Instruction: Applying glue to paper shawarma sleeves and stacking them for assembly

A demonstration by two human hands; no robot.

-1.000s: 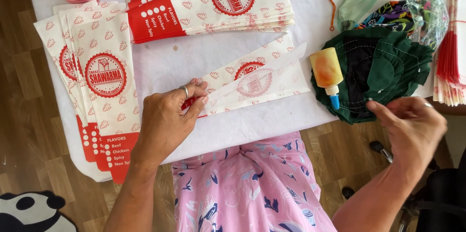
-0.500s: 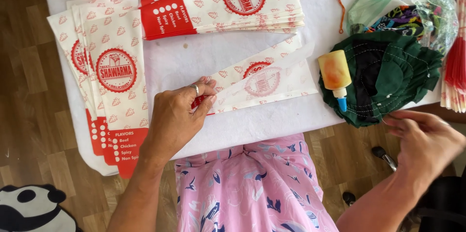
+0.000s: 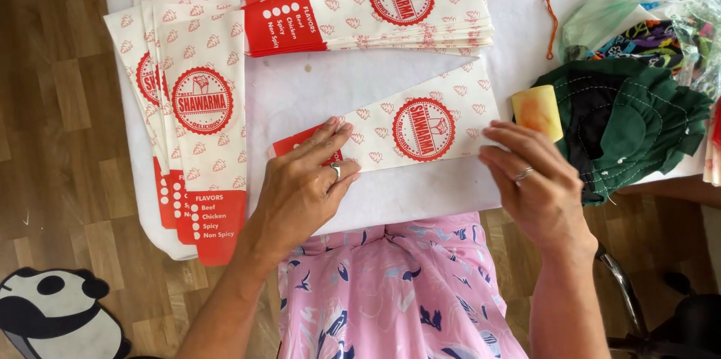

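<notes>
A long white paper sleeve with red print and a round red emblem (image 3: 420,128) lies flat on the white table (image 3: 390,194) in front of me. My left hand (image 3: 304,190) presses flat on its red left end, fingers spread, a ring on one finger. My right hand (image 3: 537,182) rests on the sleeve's right end with fingers laid down on the paper edge. A glue bottle with a yellow-orange body (image 3: 538,111) lies just beyond my right fingers, against a green cloth.
A stack of the same printed sleeves (image 3: 375,2) lies at the far side; another fanned stack (image 3: 199,115) hangs over the table's left edge. Green cloth (image 3: 631,122) and a plastic bag of fabric (image 3: 653,21) sit right. An orange rubber band (image 3: 552,25) lies nearby.
My right hand came from off the table's right edge onto the sleeve's right end. The sleeve, earlier lifted and folded open under my left hand, now lies flat and closed.
</notes>
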